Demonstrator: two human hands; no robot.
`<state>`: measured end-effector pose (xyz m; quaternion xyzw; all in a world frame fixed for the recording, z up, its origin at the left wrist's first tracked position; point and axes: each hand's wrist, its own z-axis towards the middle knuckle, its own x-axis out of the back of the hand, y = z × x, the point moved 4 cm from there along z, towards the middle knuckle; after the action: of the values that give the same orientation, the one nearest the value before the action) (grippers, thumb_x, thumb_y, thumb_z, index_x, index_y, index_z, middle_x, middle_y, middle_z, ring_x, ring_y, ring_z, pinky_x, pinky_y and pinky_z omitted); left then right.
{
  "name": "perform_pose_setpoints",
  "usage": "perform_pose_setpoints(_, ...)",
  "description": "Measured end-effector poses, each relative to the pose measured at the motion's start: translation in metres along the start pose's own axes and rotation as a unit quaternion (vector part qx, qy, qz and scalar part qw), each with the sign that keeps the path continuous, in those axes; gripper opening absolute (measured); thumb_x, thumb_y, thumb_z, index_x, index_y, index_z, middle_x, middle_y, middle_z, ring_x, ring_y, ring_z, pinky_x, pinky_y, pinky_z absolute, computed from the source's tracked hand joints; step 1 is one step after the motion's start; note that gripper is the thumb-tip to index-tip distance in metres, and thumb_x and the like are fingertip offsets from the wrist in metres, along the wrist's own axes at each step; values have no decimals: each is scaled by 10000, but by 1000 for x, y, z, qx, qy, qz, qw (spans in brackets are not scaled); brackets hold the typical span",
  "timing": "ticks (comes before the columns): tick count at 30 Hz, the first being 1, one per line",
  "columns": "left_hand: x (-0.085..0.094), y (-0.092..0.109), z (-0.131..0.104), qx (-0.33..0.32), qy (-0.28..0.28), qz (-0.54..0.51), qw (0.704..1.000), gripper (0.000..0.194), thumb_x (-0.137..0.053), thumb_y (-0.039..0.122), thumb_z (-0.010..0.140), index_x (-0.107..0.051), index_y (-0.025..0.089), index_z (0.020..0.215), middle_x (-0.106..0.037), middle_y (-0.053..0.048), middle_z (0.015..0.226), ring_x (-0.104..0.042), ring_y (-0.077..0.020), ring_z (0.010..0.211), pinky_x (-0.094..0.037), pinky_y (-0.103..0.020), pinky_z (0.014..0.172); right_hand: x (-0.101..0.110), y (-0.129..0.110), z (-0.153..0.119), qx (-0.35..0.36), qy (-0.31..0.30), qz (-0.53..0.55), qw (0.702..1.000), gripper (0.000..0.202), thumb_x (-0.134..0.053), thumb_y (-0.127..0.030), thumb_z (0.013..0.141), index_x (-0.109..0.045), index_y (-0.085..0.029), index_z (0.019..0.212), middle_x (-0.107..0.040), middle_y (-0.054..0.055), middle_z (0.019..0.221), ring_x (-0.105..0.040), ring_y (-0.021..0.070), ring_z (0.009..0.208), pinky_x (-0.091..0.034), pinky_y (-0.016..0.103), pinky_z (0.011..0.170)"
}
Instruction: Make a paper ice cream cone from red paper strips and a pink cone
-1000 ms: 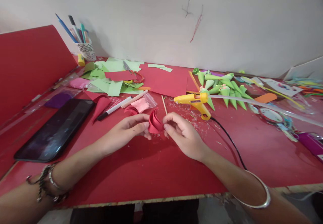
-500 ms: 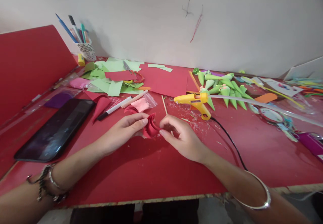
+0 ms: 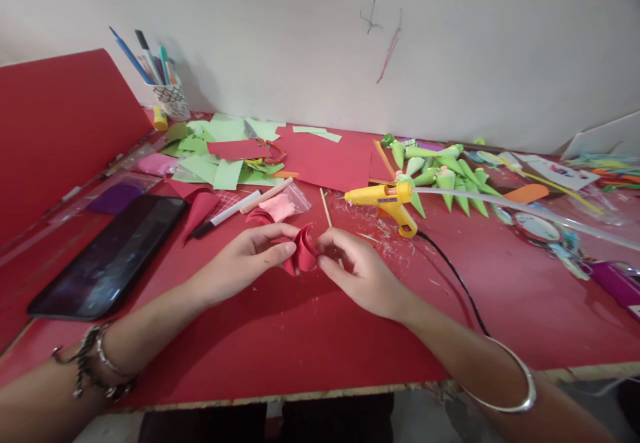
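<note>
Curling red paper [image 3: 306, 251], layered, between fingers [image 3: 281, 253]

I can read no words or numbers here. The marking [image 3: 387, 200] on the yellow glue gun [image 3: 370, 194] is too small for me to make out, and the print [image 3: 556, 170] on the white sheet [image 3: 573, 176] right of it is blurred.

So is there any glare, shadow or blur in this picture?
Head view: pale glare on the phone; soft shadow on the wall beside the pen cup. Same head view: a broad shadow darkens the red table below the left hand, which shows no strong blur.
</note>
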<state>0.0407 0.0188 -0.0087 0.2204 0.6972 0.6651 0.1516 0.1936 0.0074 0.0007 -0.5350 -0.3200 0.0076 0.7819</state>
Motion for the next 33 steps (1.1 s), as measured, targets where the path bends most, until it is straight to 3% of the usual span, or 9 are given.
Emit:
perform_pose_setpoints(4,-2,-1,0,16,-11,-41,999,241,-476,327,821,-587,180,975,-626,-25,838,-565,-130,773,-448,-242,751,0,0,1,7,2,-1,1000,67,-420,-137,801,-464,-184,822,-537,4,817,-496,108,724,-391,233,627)
perform_pose_setpoints(9,-2,2,0,-8,-14,1,1000,302,-401,348,857,-595,142,752,-580,-8,714,-517,-99,670,-427,-207,670,0,-1,1,17,1,8,1000,113,-412,-104,801,-478,-180,852,-533,-6,802,-492,98,712,-389,225,640)
perform_pose_setpoints(13,0,-1,1,-12,-7,5,1000,318,-396,362,856,-584,144,723,-572,-6,693,-507,-99,648,-416,-206,642,0,-1,1,19,3,9,1000,132,-412,-84,797,-482,-179,857,-532,-8,799,-493,96,714,-386,221,641)
perform_pose_setpoints(18,1,-1,2,-3,24,41,999,364,-378,382,856,-591,145,681,-585,-5,668,-513,-112,664,-403,-229,713,1,-2,1,15,4,-12,1000,83,-412,-128,812,-474,-181,827,-532,6,802,-490,111,708,-385,237,629)
perform_pose_setpoints(21,3,2,1,1,44,72,996,369,-384,383,848,-575,147,638,-569,6,631,-491,-104,613,-398,-220,678,1,-2,1,21,3,-24,999,65,-419,-138,811,-469,-179,814,-518,5,788,-481,109,692,-381,237,617)
perform_pose_setpoints(25,2,4,1,-8,24,87,996,323,-392,361,845,-595,148,711,-557,8,644,-485,-104,612,-407,-216,647,1,-2,0,27,5,-34,999,72,-409,-137,810,-465,-183,806,-506,2,773,-471,107,671,-375,236,595)
perform_pose_setpoints(29,0,4,1,-3,5,80,997,274,-429,334,837,-608,178,974,-619,-15,782,-536,-126,718,-433,-238,714,1,-2,0,29,5,-36,999,77,-411,-121,804,-451,-184,791,-497,-4,772,-465,102,672,-371,232,599)
perform_pose_setpoints(33,0,3,1,9,10,48,999,280,-456,307,822,-595,209,1045,-645,-26,874,-566,-145,784,-443,-263,761,2,-3,0,32,5,-41,999,72,-425,-117,798,-451,-183,791,-482,-12,755,-455,94,661,-369,222,601)
